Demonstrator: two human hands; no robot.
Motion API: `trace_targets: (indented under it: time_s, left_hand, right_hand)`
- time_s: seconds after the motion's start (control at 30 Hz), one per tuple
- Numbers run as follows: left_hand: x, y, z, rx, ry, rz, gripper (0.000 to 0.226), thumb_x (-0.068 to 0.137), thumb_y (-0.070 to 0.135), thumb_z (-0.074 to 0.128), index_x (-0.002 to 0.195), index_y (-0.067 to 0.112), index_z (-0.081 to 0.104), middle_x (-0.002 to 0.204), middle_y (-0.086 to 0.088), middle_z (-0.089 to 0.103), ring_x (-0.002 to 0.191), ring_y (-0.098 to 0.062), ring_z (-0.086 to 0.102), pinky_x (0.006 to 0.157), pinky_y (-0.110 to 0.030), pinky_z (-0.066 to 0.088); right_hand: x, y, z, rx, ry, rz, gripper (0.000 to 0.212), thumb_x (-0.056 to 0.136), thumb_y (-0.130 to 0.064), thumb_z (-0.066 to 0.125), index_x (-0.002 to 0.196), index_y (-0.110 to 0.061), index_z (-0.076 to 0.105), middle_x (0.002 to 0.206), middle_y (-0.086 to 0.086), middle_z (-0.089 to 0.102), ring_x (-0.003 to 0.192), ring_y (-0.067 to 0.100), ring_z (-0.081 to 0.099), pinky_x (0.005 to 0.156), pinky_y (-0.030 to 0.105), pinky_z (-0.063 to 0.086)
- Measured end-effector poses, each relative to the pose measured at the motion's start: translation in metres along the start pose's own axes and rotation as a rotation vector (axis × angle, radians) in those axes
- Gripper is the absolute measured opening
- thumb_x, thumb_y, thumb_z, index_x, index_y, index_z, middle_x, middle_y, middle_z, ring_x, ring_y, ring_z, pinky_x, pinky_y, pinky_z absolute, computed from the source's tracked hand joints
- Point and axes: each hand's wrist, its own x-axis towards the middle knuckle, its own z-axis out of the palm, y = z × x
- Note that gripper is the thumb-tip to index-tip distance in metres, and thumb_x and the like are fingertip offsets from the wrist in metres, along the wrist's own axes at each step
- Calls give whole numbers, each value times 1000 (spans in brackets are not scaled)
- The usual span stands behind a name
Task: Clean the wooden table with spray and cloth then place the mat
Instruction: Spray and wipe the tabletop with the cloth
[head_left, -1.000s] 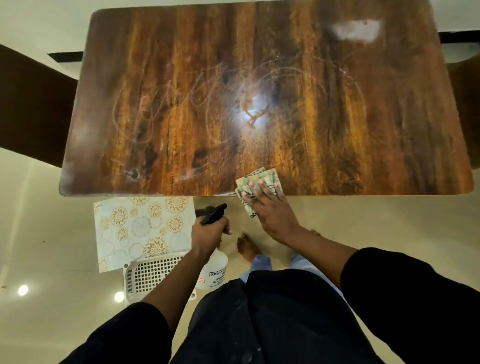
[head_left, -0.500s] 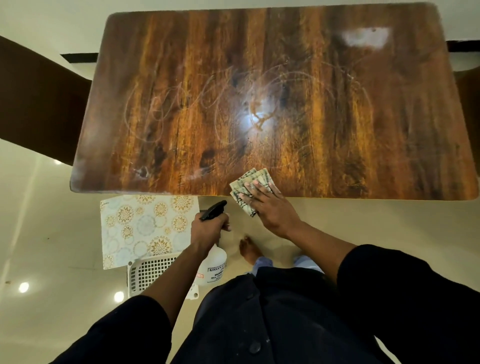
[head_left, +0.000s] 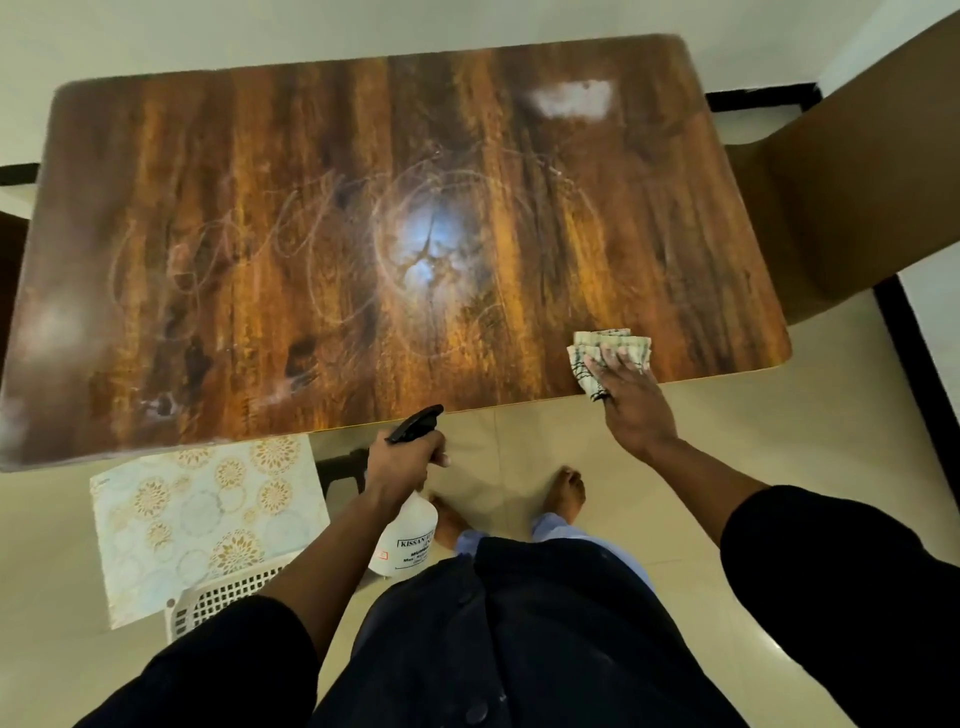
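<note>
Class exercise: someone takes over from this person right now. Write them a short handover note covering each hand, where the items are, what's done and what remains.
Left hand grips the spray bottle below the near table edge.
Right hand presses the cloth flat on the wooden table, near its right front corner.
Mat lies on a white basket on the floor, left of the person.
Done: wipe swirls show mid-table.
Left: finish wiping, then lay the mat.

bottle label (head_left: 413, 551) text partly illegible, basket (head_left: 223, 597) mostly hidden under mat (head_left: 208, 525)
</note>
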Motion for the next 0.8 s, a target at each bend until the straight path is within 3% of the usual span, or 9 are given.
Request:
trace_targets:
  time_s: [0.1,0.27,0.43,0.53,0.63,0.8]
  left_hand:
    - [-3,7,24,4,-5,6,16,89,10,71,100,-1,77,81,-18,80,69,-30,52,53,-32,42]
    - [-10,19,67,10,-29,15,15,91,11,73,99,-1,77,80,-17,80,71,-31,53,51,-31,43]
    - [-15,35,106,39,-31,51,14,93,10,71,96,-2,76,80,-17,80,66,-29,51,49,-31,42]
    - [-17,45,126,59,-32,68,14,94,11,70,95,-1,76,80,-16,80,63,-27,49,49,-30,42]
    - [-18,56,148,72,-25,78,15,95,12,71,99,-2,76,80,-17,80,64,-28,50,47,-30,43]
    - [-18,70,176,77,-41,83,16,94,13,72,103,0,77,82,-19,80,70,-31,53,47,-30,44]
  right_hand:
    - [6,22,-12,42,-26,51,68,97,-3,50,159,-27,33,169,2,22,158,25,12,126,48,13]
    - [1,-3,-8,12,-39,72,67,101,-13,48,162,-28,25,171,4,11,159,27,-1,126,48,1]
    - [-10,-12,10,-67,-96,-172,70,100,-12,44,163,-31,20,172,1,5,158,26,-6,124,48,-9]
    - [-9,7,12,-92,-90,-278,76,97,-2,43,162,-32,20,172,-4,0,158,20,-7,126,46,-5]
    - [-1,33,0,-68,-81,-319,76,95,2,42,161,-32,27,170,-7,8,158,16,0,128,44,3]
    - [3,89,-26,24,-6,-191,75,94,1,45,160,-32,29,169,-8,13,158,16,2,128,44,4]
